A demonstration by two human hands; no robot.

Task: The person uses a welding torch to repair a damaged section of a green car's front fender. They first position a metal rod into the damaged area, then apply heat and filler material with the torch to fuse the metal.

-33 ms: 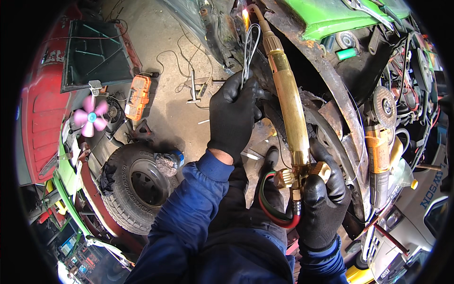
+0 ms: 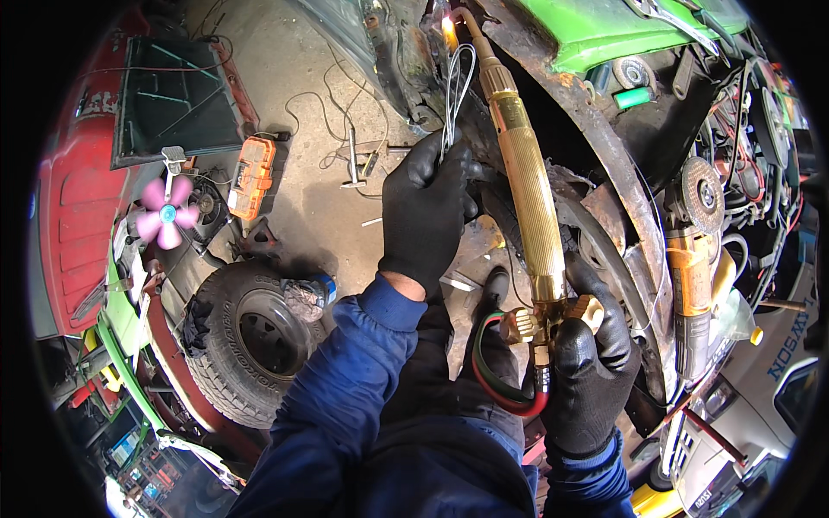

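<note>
My left hand (image 2: 425, 207), in a black glove, is closed on a looped bundle of thin metal wire (image 2: 456, 95) whose loops point up and away from me. My right hand (image 2: 591, 371), also gloved, grips the valve end of a brass gas torch (image 2: 530, 186), fingers around one of its knobs. A small orange flame (image 2: 449, 34) burns at the torch's bent tip, just beyond the wire loops. Red and green hoses (image 2: 488, 380) curve from the torch's base. Under and beside the torch lies rusty vehicle bodywork (image 2: 596, 125).
An angle grinder (image 2: 691, 268) lies on the right beside engine wiring. Green bodywork (image 2: 622, 30) holds wrenches at the far right. On the left are a tyre (image 2: 246, 337), a pink-bladed fan (image 2: 167, 213) and an orange case (image 2: 252, 177). A hammer (image 2: 352, 160) and cables lie on the floor.
The pink fan's blades have turned a little. Both hands, the wire and the torch stay where they were.
</note>
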